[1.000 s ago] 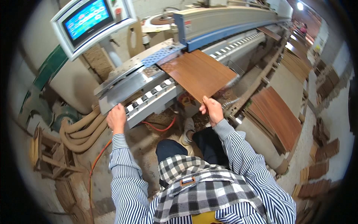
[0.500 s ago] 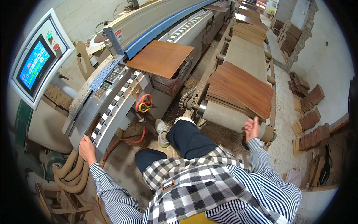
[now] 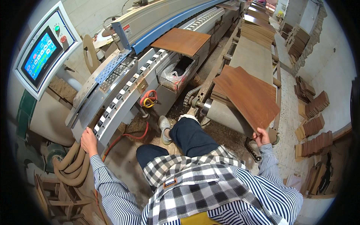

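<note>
My left hand [image 3: 89, 141] is closed on the near end of the machine's infeed rail [image 3: 120, 104], which carries a row of black and white rollers. With my right hand [image 3: 261, 137] I pinch the near corner of a brown wood-grain panel [image 3: 249, 99]. That panel lies turned askew over a stack of similar panels [image 3: 221, 95] on the roller conveyor, its held corner jutting past the stack. Another brown panel [image 3: 183, 41] lies flat on the machine, next to the blue guide beam [image 3: 165, 28].
A control panel with a lit screen [image 3: 41, 56] stands at the left. Red-handled scissors [image 3: 149, 98] hang on the machine beside a wire basket [image 3: 176, 77] holding a plastic bag. More panel stacks [image 3: 258, 32] line the conveyor. Brown strips [image 3: 315, 122] stand along the right wall.
My right hand, open before, now grips the top panel's corner, and that panel has swung and slid toward me. The panel on the machine has moved farther along. My left hand stays on the rail.
</note>
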{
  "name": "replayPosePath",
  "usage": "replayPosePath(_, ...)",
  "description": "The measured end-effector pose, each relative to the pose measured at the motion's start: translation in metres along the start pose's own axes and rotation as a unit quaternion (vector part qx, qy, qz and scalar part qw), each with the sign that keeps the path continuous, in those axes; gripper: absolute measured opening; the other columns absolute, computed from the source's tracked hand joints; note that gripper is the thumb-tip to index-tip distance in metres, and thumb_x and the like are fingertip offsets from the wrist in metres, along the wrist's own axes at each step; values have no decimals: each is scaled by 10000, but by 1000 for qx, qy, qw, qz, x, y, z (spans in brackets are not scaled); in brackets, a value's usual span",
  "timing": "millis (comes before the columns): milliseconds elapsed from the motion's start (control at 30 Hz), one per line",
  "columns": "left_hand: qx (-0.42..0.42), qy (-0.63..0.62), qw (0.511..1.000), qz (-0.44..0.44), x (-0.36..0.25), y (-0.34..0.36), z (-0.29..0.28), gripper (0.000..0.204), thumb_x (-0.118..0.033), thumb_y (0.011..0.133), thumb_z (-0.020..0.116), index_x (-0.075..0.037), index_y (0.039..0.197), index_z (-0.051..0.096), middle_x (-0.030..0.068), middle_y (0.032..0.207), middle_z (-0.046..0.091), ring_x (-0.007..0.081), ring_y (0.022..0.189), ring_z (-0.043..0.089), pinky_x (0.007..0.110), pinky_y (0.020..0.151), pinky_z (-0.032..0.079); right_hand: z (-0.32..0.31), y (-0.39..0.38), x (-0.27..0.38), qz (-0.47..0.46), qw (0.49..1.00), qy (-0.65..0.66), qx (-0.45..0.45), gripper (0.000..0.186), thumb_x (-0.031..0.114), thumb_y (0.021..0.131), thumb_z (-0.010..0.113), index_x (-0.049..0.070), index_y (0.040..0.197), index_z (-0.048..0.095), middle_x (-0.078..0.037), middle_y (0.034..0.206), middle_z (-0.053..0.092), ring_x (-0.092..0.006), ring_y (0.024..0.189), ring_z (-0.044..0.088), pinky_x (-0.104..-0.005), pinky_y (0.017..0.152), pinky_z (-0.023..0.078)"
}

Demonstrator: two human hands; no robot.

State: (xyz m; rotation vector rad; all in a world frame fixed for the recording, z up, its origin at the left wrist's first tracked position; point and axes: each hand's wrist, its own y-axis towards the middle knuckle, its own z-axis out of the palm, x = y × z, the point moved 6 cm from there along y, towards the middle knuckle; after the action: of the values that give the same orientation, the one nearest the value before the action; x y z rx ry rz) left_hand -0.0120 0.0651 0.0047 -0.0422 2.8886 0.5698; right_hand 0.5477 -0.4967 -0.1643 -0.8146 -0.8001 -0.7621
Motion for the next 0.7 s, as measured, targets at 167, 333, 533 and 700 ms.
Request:
replayPosePath(167,5,8,1000,1,-3,1,1,464,-392,882,338,-51,904,651,208,871,619,395,807,580,489,708,440,22,-14,-3,-27,995,88,-36,366,115,769,635,33,1099,499,-86,1028,592,-220,898,586,-364,771,490)
replayPosePath(333,2,-7,1000,-11,-2,0,-3,458,-393,876,347,-53,890,654,208,868,620,394,809,582,486,715,444,51,-16,-13,-52,997,49,38,470,21,753,602,4,1195,444,-104,1094,569,-236,993,560,-365,893,443)
replayPosePath(533,-2,8,1000,-19,4,-2,-3,461,-387,876,339,-55,843,657,208,840,626,387,787,597,488,707,456,113,-20,-23,31,987,55,149,536,-23,714,586,-5,1221,412,-108,1104,554,-236,1015,541,-375,909,427)
replayPosePath(700,-8,-4,1000,-29,-8,-4,-15,432,-370,865,365,-60,809,661,210,789,627,382,749,606,478,692,466,241,-34,-35,97,959,74,256,538,-18,704,589,-2,1215,422,-114,1104,554,-232,1018,539,-374,903,431)
